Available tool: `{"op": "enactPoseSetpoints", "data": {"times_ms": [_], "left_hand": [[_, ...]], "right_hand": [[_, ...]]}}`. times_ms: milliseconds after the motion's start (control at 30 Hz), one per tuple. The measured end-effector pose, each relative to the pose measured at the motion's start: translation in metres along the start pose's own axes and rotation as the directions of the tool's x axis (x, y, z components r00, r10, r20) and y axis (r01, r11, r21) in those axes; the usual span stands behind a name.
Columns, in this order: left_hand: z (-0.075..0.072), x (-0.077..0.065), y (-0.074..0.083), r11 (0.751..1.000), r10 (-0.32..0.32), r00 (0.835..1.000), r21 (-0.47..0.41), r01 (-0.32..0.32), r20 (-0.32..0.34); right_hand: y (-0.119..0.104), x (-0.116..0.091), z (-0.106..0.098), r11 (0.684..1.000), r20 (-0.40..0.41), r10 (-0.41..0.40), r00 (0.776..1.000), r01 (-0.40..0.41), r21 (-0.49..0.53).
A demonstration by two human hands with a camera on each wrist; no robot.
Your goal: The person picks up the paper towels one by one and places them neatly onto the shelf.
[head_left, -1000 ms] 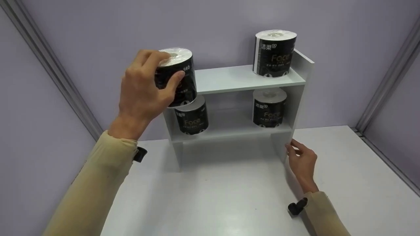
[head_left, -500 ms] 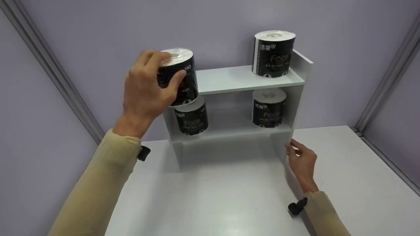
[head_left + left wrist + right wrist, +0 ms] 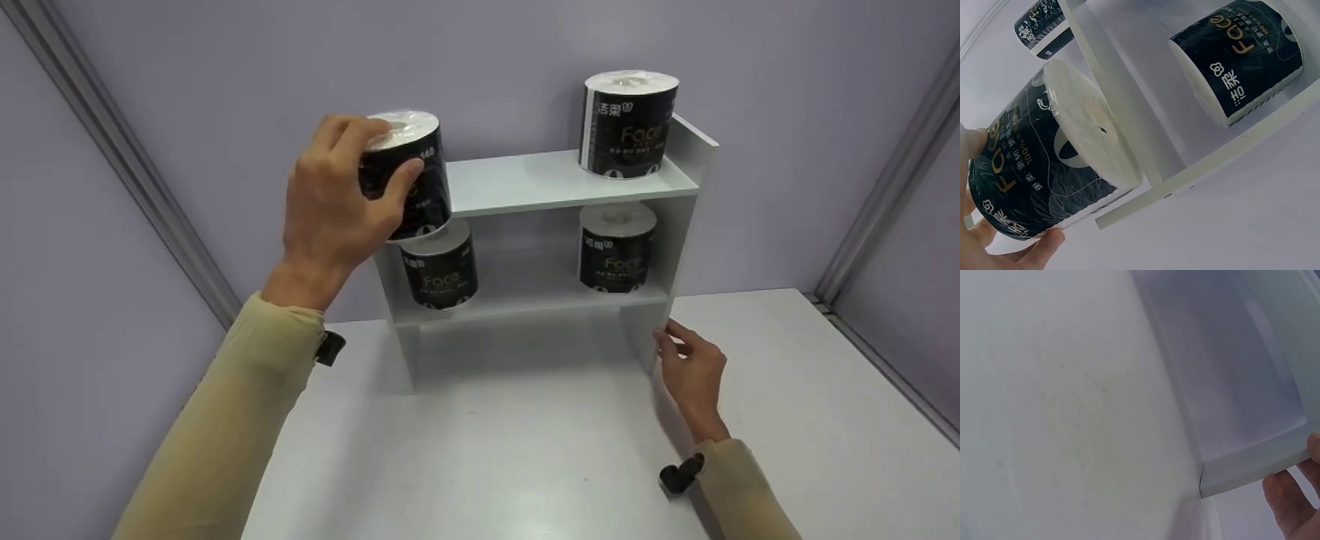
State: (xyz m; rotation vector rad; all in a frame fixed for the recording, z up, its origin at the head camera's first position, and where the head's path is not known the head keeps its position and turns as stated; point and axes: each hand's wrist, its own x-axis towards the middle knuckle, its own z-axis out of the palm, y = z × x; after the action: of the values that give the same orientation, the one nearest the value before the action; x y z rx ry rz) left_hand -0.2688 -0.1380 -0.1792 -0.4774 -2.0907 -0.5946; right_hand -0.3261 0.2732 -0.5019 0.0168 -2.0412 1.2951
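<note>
My left hand (image 3: 330,199) grips a toilet paper roll (image 3: 426,195) in a black "Face" wrapper, thumb on its front and fingers over the top. It is at the upper left of a white two-tier shelf (image 3: 525,180). In the left wrist view the held roll (image 3: 1022,152) is close to the top board; whether they touch I cannot tell. Low on the shelf's right side panel (image 3: 646,341), my right hand (image 3: 691,367) pinches the edge. The right wrist view has its fingers (image 3: 1286,495) below the panel edge and the thumb above.
One wrapped roll (image 3: 631,131) stands at the right end of the top board. Two more, a left roll (image 3: 441,277) and a right roll (image 3: 616,259), stand on the lower board. The shelf is on a white table (image 3: 510,457) against a pale wall (image 3: 495,52).
The left hand and its roll have shifted slightly to the right over the second, then stayed nearly still. My right hand keeps its place on the shelf panel.
</note>
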Motion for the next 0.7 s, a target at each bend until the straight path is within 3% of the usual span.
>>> {"op": "enactPoseSetpoints", "data": {"times_ms": [700], "left_hand": [[0.010, 0.013, -0.001, 0.999, -0.030, 0.998, -0.028, 0.029, -0.050]], "right_hand": [[0.003, 0.001, 0.003, 1.000, -0.003, -0.001, 1.000, 0.001, 0.008]]}}
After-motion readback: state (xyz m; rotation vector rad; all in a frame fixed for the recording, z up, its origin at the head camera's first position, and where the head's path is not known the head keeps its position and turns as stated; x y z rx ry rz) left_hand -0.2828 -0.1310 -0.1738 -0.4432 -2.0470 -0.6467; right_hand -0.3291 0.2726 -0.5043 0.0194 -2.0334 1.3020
